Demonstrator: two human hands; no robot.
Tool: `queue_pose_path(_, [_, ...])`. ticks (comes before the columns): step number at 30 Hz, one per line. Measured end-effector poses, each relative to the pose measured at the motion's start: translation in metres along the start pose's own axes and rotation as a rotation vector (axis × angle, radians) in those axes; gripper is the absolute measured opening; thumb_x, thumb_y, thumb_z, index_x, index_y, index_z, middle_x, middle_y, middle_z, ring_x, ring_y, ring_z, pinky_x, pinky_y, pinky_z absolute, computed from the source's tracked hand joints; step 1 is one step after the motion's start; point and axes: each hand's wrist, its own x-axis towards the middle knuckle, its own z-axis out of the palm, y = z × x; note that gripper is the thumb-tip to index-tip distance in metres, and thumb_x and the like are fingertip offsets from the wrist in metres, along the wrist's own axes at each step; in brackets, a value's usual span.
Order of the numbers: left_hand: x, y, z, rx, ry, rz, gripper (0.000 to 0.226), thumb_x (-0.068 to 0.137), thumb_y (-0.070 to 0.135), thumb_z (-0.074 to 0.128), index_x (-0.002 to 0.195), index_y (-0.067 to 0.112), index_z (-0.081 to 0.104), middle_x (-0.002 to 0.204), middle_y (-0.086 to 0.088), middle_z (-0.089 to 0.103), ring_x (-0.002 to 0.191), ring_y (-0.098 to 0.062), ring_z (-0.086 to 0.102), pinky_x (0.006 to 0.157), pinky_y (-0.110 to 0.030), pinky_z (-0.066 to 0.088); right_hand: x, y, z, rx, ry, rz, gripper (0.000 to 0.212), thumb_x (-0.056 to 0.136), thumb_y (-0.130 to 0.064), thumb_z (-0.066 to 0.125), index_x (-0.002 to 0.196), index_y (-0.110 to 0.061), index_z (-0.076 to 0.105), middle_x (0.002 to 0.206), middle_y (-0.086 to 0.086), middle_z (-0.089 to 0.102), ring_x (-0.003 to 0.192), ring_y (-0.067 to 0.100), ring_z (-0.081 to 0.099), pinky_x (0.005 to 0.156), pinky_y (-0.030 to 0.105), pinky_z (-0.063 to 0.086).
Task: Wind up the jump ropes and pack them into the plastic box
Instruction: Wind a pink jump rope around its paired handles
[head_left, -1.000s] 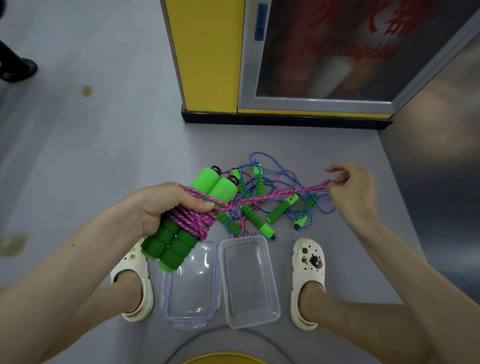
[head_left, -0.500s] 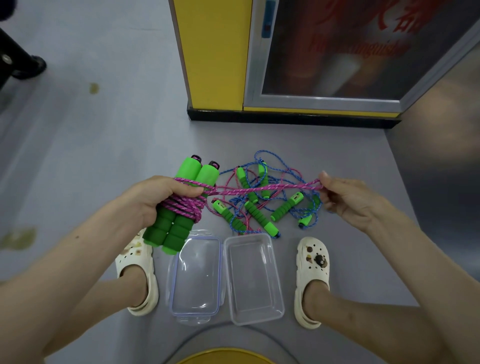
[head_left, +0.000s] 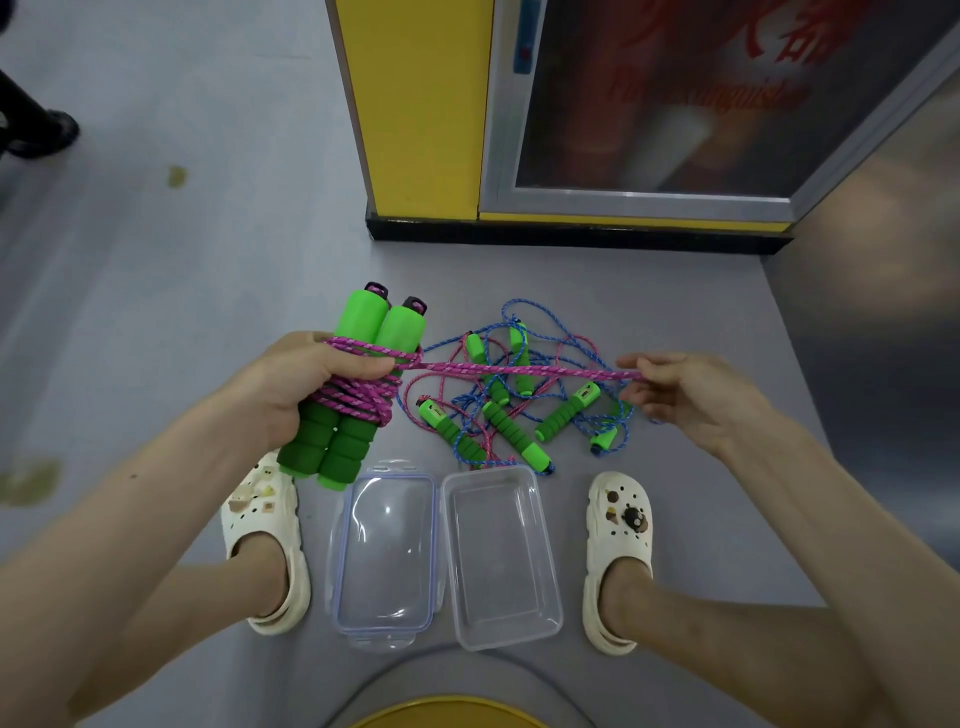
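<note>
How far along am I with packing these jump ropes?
Done: the box sits open and empty, its lid beside it. In hand: the left hand grips two handles with pink rope wound round them; the right hand pinches the rope's taut free end. Left: finish this winding, then wind the tangle on the floor and pack everything.

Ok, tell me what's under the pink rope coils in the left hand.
Two green handles lie side by side under the pink rope, gripped by the left hand. Their middles are hidden by the coils and the hand.
</note>
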Motion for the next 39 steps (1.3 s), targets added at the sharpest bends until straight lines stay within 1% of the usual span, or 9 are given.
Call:
queue_pose_path(8, [0.003,-0.001,0.014,-0.046,0.038,0.110,0.024,0.067,0.003,0.074,0.090,0.005,0.070,0.075,-0.009,0.071,0.060,-0.022,0.067,0.062,-0.032,0.059,0.000,0.002,0.001,-0.554,0.347,-0.185,0.044,0.076,0.007,0.045,0.106,-0.016,0.067,0.058,0.001,0.055,0.052,0.017,0.050,0.054,0.024,0.043])
queue_pose_path(11, [-0.002,0.002,0.027,-0.054,-0.035,0.100,0.027,0.062,0.006,0.074,0.089,0.005,0.069,0.072,-0.008,0.071,0.059,-0.021,0.067,0.057,-0.029,0.057,-0.006,-0.007,0.022,-0.381,0.208,-0.199,0.033,0.085,0.007,0.046,0.106,-0.011,0.066,0.068,0.004,0.059,0.060,0.012,0.053,0.054,0.014,0.045])
queue_pose_path(17, [-0.009,0.008,0.052,-0.077,-0.225,0.052,0.027,0.059,0.011,0.071,0.085,0.006,0.069,0.071,-0.009,0.071,0.058,-0.022,0.067,0.054,-0.031,0.057,-0.015,-0.008,0.058,-0.384,-0.100,-0.326,0.030,0.097,-0.009,0.047,0.124,-0.015,0.060,0.116,-0.004,0.063,0.114,0.009,0.056,0.101,0.023,0.037])
queue_pose_path(21, [-0.014,0.008,0.066,-0.067,-0.307,0.046,0.025,0.061,0.009,0.069,0.086,0.005,0.069,0.072,-0.010,0.071,0.058,-0.022,0.068,0.052,-0.029,0.055,-0.023,-0.005,0.073,-0.310,-0.345,-0.233,0.024,0.100,-0.020,0.044,0.102,-0.012,0.067,0.086,0.003,0.072,0.076,0.015,0.065,0.075,0.024,0.048])
queue_pose_path(23, [-0.011,0.007,0.070,-0.057,-0.280,0.068,0.025,0.064,0.006,0.070,0.089,0.004,0.069,0.072,-0.010,0.071,0.058,-0.021,0.068,0.051,-0.028,0.054,-0.027,-0.002,0.075,-0.355,-0.394,-0.212,0.031,0.099,-0.019,0.045,0.074,-0.017,0.063,0.056,-0.003,0.061,0.049,0.013,0.042,0.050,0.026,0.030])
queue_pose_path(26, [-0.007,0.005,0.075,-0.053,-0.206,0.101,0.021,0.074,-0.002,0.069,0.095,0.002,0.068,0.073,-0.010,0.072,0.058,-0.020,0.068,0.051,-0.026,0.053,-0.029,-0.004,0.074,-0.473,-0.391,-0.234,0.038,0.098,-0.017,0.048,0.062,-0.018,0.058,0.045,-0.006,0.050,0.044,0.013,0.027,0.046,0.026,0.021])
queue_pose_path(32, [0.001,-0.001,0.085,0.019,-0.036,0.227,0.021,0.072,-0.001,0.076,0.089,0.008,0.067,0.071,-0.007,0.071,0.057,-0.019,0.067,0.051,-0.027,0.053,-0.031,-0.004,0.080,-0.609,-0.346,-0.271,0.031,0.096,-0.017,0.053,0.083,0.008,0.065,0.050,0.000,0.054,0.041,0.007,0.038,0.044,0.015,0.030])
queue_pose_path(37, [0.012,-0.006,0.088,0.075,0.107,0.254,0.024,0.071,0.003,0.078,0.089,0.010,0.065,0.078,-0.007,0.069,0.065,-0.022,0.065,0.059,-0.028,0.056,-0.031,-0.003,0.084,-0.678,-0.271,-0.342,0.040,0.095,-0.016,0.052,0.056,-0.011,0.059,0.048,-0.003,0.057,0.067,0.012,0.067,0.069,0.017,0.046])
queue_pose_path(39, [0.016,-0.011,0.091,0.201,0.172,0.344,0.030,0.070,0.010,0.081,0.094,0.012,0.063,0.084,-0.005,0.069,0.073,-0.020,0.066,0.067,-0.032,0.055,-0.033,-0.003,0.086,-0.717,-0.271,-0.351,0.034,0.093,-0.016,0.055,0.061,-0.008,0.060,0.051,-0.002,0.056,0.049,0.004,0.056,0.058,0.017,0.041])
